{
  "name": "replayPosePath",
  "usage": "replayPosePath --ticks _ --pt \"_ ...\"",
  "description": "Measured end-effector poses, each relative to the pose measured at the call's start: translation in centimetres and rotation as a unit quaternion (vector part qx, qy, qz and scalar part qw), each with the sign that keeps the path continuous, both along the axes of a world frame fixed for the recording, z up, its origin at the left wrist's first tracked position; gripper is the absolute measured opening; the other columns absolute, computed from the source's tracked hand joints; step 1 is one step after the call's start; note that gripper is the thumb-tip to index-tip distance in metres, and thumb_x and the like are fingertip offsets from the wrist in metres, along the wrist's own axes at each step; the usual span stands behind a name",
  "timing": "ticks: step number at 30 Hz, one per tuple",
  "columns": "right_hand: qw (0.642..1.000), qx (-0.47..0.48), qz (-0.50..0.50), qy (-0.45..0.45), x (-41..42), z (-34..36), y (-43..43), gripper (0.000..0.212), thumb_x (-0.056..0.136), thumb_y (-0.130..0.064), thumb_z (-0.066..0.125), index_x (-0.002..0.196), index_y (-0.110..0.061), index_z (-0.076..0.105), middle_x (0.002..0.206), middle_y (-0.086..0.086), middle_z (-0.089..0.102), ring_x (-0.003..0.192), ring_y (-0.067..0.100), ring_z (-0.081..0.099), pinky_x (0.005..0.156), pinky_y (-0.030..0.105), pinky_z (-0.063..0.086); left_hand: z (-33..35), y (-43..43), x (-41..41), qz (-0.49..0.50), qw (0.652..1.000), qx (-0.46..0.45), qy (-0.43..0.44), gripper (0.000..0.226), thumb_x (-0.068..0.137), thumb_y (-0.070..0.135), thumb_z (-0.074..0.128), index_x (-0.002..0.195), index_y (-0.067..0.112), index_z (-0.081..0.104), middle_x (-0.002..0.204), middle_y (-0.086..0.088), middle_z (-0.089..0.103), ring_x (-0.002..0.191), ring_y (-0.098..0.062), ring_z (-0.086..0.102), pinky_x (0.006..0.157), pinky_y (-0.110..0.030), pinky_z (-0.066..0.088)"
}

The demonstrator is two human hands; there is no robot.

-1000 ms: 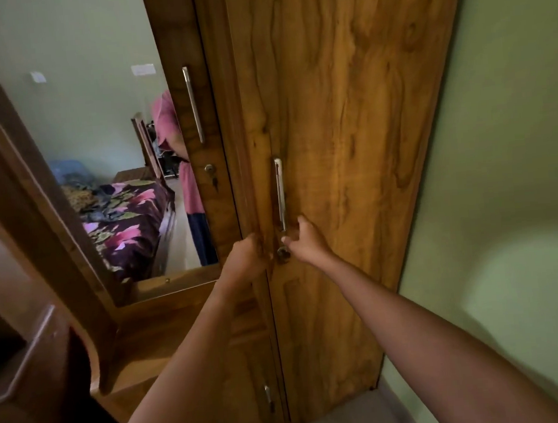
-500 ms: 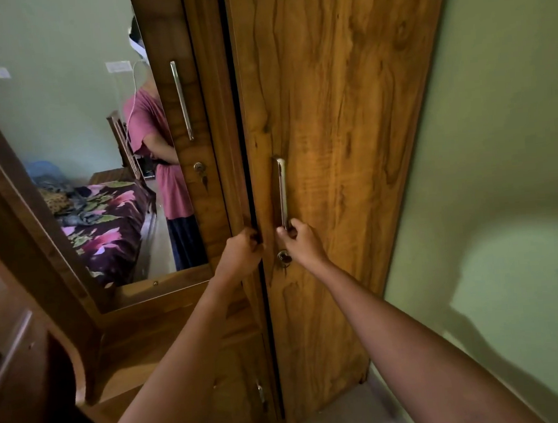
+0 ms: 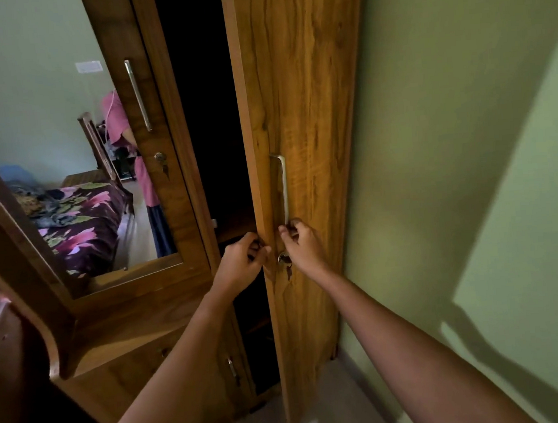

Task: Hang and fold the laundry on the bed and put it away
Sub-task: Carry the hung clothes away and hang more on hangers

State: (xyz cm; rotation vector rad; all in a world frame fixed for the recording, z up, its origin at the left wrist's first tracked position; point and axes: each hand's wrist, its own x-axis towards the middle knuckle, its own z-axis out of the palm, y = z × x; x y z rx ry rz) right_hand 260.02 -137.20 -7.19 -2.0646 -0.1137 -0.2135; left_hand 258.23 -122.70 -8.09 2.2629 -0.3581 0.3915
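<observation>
Wardrobe interior [image 3: 204,123] too dark to show contents, door [image 3: 303,109] cut off at the top edge, and laundry [image 3: 47,209] reflected in the mirror [image 3: 40,123] too small to identify.

Right wardrobe door [image 3: 303,109] is swung outward, where 1.0 s ago it is shut; the thin crack is widened into a broad dark gap [image 3: 206,117]. Right hand [image 3: 302,248] is shifted from lock [image 3: 284,259] to the lower end of handle [image 3: 283,184]. The door's free edge is now gripped by left hand [image 3: 241,264].
</observation>
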Motion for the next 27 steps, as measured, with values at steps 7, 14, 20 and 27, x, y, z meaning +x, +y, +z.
replayPosePath --ticks 7,14,20,27 --pt "0.999 0.007 -0.051 -0.019 -3.9 -0.8 -8.2 0.03 0.1 -0.028 0.043 0.119 -0.011 0.057 0.106 0.006 0.066 0.086 0.019 0.063 0.075 0.033 0.053 -0.8 -8.1 -3.0 -0.043 0.999 -0.023 -0.02 0.014 0.089 0.014 0.061 0.102 0.009 0.062 0.085 0.007 0.061 0.073 0.005 0.057 0.066 -0.001 0.044" --pt "0.99 0.052 -0.134 -0.007 -6.0 -2.2 -16.4 0.029 0.1 -0.026 0.039 0.125 -0.014 0.05 0.111 0.012 0.065 0.102 0.031 0.062 0.086 0.052 0.052 -1.3 -17.0 -3.5 -0.145 0.989 0.023 -0.003 0.029 0.089 0.006 0.059 0.118 0.007 0.059 0.103 0.003 0.063 0.091 -0.003 0.059 0.085 -0.018 0.051" --pt "0.978 0.053 -0.201 -0.024 -8.0 -2.2 -20.8 0.052 0.1 -0.045 0.026 0.131 -0.009 0.048 0.122 0.012 0.06 0.115 0.029 0.055 0.1 0.043 0.044 -0.9 -23.2 -2.2 -0.197 0.97 0.118 0.074 0.048 0.091 0.018 0.058 0.137 0.02 0.044 0.127 0.0 0.058 0.117 -0.013 0.055 0.1 -0.036 0.047" --pt "0.962 0.06 -0.267 0.008 -6.1 -1.5 -25.3 0.047 0.101 -0.027 0.041 0.143 -0.008 0.034 0.139 0.013 0.049 0.128 0.03 0.046 0.105 0.037 0.038 -0.2 -26.8 0.1 -0.25 0.951 0.161 0.09 0.04 0.092 0.021 0.057 0.131 0.021 0.05 0.131 0.001 0.055 0.117 -0.014 0.053 0.096 -0.027 0.042"
